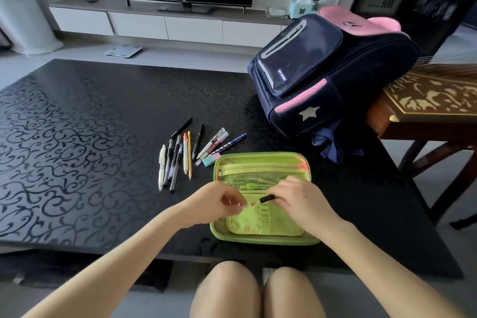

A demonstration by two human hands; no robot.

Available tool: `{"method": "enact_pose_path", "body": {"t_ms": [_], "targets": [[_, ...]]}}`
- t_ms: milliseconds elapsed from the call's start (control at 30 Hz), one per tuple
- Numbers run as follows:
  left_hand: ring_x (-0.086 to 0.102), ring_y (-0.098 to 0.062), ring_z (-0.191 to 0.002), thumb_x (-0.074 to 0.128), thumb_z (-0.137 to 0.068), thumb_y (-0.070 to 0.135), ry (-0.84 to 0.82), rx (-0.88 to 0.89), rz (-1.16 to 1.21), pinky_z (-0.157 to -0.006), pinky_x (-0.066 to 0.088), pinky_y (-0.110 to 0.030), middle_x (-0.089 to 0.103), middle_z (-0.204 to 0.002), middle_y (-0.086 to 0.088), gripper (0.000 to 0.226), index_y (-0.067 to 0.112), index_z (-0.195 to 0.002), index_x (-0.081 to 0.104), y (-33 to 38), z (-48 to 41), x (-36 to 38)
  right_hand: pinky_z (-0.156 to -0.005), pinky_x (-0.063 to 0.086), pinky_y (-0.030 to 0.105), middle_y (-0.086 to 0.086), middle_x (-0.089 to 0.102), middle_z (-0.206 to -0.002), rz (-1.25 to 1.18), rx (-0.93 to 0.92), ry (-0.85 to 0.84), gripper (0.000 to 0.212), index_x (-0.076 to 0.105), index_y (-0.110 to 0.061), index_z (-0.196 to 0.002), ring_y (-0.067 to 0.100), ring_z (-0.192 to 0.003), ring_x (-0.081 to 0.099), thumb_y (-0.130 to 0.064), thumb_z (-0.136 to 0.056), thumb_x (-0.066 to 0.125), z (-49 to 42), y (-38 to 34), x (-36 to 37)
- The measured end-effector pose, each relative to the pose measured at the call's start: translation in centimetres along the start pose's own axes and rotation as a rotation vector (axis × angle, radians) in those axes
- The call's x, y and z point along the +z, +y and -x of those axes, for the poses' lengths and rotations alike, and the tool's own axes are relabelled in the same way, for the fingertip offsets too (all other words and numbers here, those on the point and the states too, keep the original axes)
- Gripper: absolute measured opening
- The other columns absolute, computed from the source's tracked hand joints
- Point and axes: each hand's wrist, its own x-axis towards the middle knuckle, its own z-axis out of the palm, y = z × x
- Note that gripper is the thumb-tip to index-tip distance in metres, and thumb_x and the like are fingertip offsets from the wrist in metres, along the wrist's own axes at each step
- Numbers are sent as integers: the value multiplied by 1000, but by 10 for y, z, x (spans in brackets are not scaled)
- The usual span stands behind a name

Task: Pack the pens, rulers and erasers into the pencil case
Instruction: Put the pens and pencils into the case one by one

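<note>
A green pencil case (260, 160) lies open on the black table, with a mesh pocket in its far half and elastic loops in its near half. My right hand (299, 201) pinches a short black object (267, 199) over the case's middle. My left hand (214, 204) rests on the case's left side with its fingers curled; I cannot tell whether it holds anything. Several pens and pencils (178, 160) lie in a row to the left of the case. A pastel eraser (211, 159) sits at the case's far left corner.
A navy and pink backpack (327, 70) stands behind the case at the right. A carved wooden piece of furniture (428, 106) sits beyond the table's right edge. The patterned black table (77, 137) stretches to the left. My knees are below the near edge.
</note>
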Motion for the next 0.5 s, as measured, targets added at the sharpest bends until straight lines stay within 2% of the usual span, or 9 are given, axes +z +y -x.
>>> {"method": "enact_pose_path", "body": {"t_ms": [100,167,233,300,367,433,467,500], "targets": [[61,-12,-77,51,-94,27,36,48,-180,-72,49,-24,67,-86,5,22,14,-99,68,7,-2,1,-71,48,31,-2,71,-89,-100,88,16,25,68,-22,-109,18,-85,59,-28,-86,61,9,7,0],[60,-13,-68,44,-97,30,85,98,-279,-67,48,-27,66,-79,4,27,14,-96,65,12,-5,5,-73,49,30,-1,70,-88,-164,136,21,28,67,-25,-112,17,-83,61,-35,-87,59,10,6,4],[57,-10,-63,42,-97,35,136,126,-372,-61,43,-24,66,-74,7,27,21,-95,65,16,-6,6,-75,50,32,-1,72,-91,-208,156,4,28,68,-24,-111,17,-86,63,-36,-87,60,7,1,11],[57,-8,-78,45,-95,36,131,139,-455,-71,45,-24,69,-91,9,24,32,-110,63,10,-6,5,-76,50,29,-5,73,-97,-204,165,-3,26,68,-24,-110,14,-91,64,-35,-88,59,9,-1,17],[55,-12,-93,49,-93,35,206,129,-506,-85,46,-32,64,-105,7,28,34,-120,59,-2,-4,2,-68,47,23,-7,73,-92,-165,218,12,23,69,-24,-108,11,-85,64,-33,-89,57,16,5,16],[55,-19,-99,51,-92,35,428,31,-415,-88,46,-37,60,-112,0,32,25,-122,59,-9,-1,0,-55,46,31,-3,70,-71,-250,336,30,19,69,-20,-92,12,-58,58,-31,-91,54,24,12,10],[56,-20,-98,51,-92,36,490,-47,-297,-86,47,-36,60,-113,-2,33,19,-119,60,-6,-2,1,-52,46,39,0,68,-65,-385,387,45,21,65,-17,-83,13,-49,52,-31,-92,52,26,11,7],[58,-17,-97,49,-92,39,464,-114,-145,-85,48,-33,62,-114,-2,36,16,-116,62,2,-3,3,-50,44,42,1,67,-62,-512,419,48,22,60,-16,-79,14,-46,48,-31,-93,51,26,6,4]]}}
